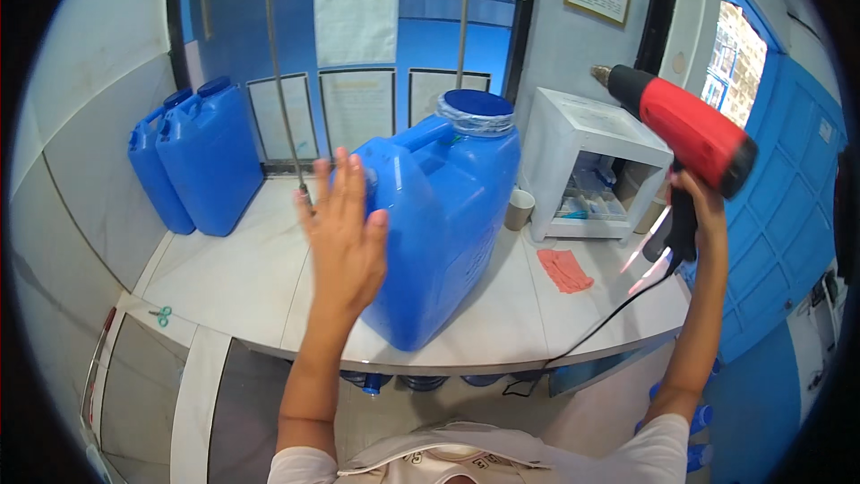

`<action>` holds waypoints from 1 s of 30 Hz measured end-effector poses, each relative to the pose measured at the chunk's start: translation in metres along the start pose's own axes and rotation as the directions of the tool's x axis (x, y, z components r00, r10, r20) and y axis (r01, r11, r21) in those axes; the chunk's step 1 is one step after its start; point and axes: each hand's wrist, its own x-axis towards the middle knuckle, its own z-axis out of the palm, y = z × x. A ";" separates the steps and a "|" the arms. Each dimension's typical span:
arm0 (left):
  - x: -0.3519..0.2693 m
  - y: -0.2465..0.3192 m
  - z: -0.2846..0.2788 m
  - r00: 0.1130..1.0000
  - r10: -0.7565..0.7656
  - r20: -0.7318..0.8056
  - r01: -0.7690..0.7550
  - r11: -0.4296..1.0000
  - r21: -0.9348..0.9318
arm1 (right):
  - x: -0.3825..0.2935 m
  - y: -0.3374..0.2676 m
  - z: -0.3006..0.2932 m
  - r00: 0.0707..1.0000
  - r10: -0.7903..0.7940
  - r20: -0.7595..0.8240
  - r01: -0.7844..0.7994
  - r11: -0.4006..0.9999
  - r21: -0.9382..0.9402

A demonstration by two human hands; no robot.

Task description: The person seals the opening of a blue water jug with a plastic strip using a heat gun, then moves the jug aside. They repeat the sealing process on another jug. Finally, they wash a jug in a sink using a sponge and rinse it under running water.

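A large blue plastic jerrycan [437,215] stands on the white tiled counter in front of me. Clear crinkled film wraps the neck beneath its dark blue screw cap [478,103]. At its left side is my left hand [344,235], fingers spread and holding nothing; whether it touches the jerrycan I cannot tell. My right hand [702,205] grips the black handle of a red and black heat gun [695,124], raised over the counter's right side. The metal nozzle points up and left, towards the window side. A black cord hangs from the handle.
Blue jerrycans [205,154] stand at the back left. A white open-fronted cabinet [598,168], a cup [519,209] and a pink cloth [565,271] are on the right. Teal-handled scissors [163,316] lie near the left edge. Metal pipes [282,94] rise behind the counter.
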 end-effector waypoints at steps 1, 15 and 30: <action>0.003 0.002 -0.005 1.000 0.008 0.015 -0.009 0.998 0.069 | 0.029 0.008 -0.009 0.999 -0.008 -0.045 0.002 0.993 -0.117; 0.079 0.054 0.004 0.984 0.065 0.164 -0.126 0.908 0.400 | 0.289 0.151 0.050 0.959 0.062 0.276 0.238 0.350 -0.906; 0.151 0.047 0.043 0.704 -0.345 0.621 0.041 0.892 0.450 | 0.107 0.218 0.175 0.575 -0.209 0.791 0.111 0.978 0.179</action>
